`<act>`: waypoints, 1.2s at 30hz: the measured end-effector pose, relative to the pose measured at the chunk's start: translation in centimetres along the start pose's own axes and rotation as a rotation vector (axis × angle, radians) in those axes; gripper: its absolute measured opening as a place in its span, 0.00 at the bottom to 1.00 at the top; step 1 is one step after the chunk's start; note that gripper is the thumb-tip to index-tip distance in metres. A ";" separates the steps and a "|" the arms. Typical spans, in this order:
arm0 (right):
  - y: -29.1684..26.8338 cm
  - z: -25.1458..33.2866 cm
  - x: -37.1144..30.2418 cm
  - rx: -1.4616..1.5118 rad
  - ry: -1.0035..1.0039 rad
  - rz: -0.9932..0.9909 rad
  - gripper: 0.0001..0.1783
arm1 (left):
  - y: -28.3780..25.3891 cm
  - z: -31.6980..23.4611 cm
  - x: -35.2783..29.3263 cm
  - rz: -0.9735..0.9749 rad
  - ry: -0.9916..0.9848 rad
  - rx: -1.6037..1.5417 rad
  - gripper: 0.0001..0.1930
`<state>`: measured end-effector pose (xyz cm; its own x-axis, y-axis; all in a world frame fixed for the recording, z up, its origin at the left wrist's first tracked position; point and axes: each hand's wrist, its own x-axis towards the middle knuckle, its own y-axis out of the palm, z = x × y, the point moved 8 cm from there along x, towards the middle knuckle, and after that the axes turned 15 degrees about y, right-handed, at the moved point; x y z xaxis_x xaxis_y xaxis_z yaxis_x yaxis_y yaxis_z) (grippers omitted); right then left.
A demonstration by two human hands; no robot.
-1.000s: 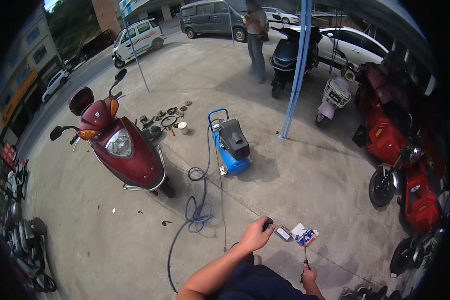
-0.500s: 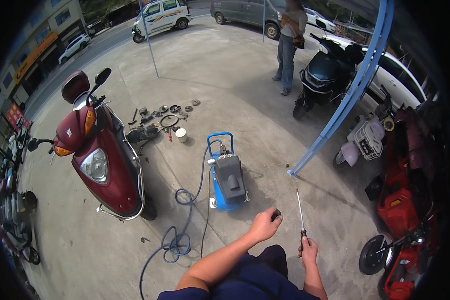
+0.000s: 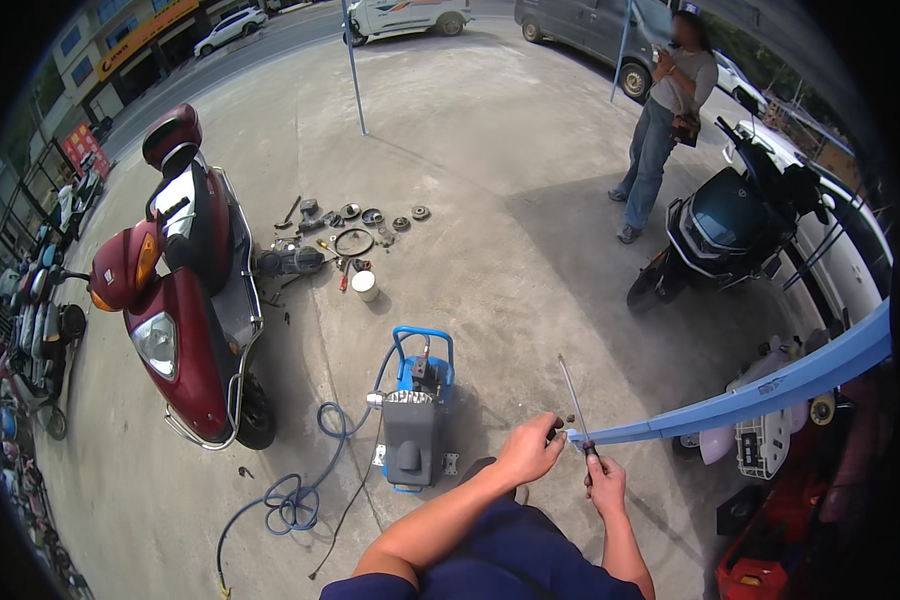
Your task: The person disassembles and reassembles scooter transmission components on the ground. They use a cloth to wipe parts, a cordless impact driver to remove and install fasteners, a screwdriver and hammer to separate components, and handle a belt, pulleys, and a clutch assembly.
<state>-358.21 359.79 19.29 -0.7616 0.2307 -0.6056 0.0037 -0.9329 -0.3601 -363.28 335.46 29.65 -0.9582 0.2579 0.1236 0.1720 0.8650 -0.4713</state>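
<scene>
My right hand (image 3: 606,484) is closed round the dark handle of a screwdriver (image 3: 575,398), its long metal shaft pointing up and slightly left. To its left, my left hand (image 3: 532,450) has its fingers curled together. Something dark shows at those fingertips, too small to name; a small dark lump appears just beyond, and I cannot tell whether they touch. On the ground left of my hands stands an air compressor (image 3: 410,440) with a grey cover and a blue handle. A blue hose (image 3: 292,503) lies in loops beside it.
A dark red scooter (image 3: 195,325) stands at left. Loose engine parts (image 3: 353,242) and a white tub (image 3: 365,287) lie beyond the compressor. A blue post (image 3: 730,408) slants at right. A person (image 3: 660,120) stands by a dark scooter (image 3: 730,215); a red vehicle (image 3: 800,530) is lower right.
The view has turned right and moved forward; the compressor now sits nearer to me. Both hands keep their grips, and the screwdriver leans a little further left.
</scene>
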 end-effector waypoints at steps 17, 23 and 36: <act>11.7 47.8 37.2 -0.597 -0.442 0.537 0.17 | -11.1 14.7 45.1 0.082 0.236 0.489 0.10; 15.9 58.2 51.0 -0.228 -0.198 0.739 0.21 | -18.8 20.7 59.2 -0.114 0.301 0.457 0.07; 41.2 93.3 72.0 -0.210 -0.278 1.093 0.23 | -43.7 37.3 83.7 -0.532 -0.337 0.276 0.19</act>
<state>-473.35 312.16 27.08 -0.4014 -0.7678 -0.4993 0.8396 -0.5263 0.1345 -459.54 303.14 28.03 -0.9228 -0.3580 0.1426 -0.3632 0.6842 -0.6324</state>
